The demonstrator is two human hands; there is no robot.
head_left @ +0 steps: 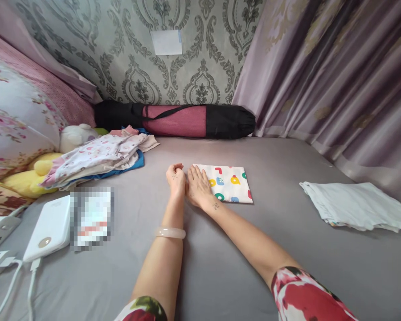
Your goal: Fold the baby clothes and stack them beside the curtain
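Note:
A folded white cloth [234,183] with colourful letter-like prints lies flat on the grey bed sheet, just right of the middle. My right hand [199,185] rests palm down over its left part, fingers stretched out and pointing away from me. Close beside it, at the cloth's left edge, my left hand [176,177] is on its side with the fingers curled in. Nothing sticks out of that fist, though its inside is hidden. A pale bangle [170,232] circles my left forearm.
To the right lies a folded pale cloth [357,205]. A pile of clothes [103,151] and a yellow plush toy [30,180] are at left, nearer me a white power bank [50,227] with cables and a blurred-out item [92,218]. A black-and-pink rolled bag [177,120] lines the wall.

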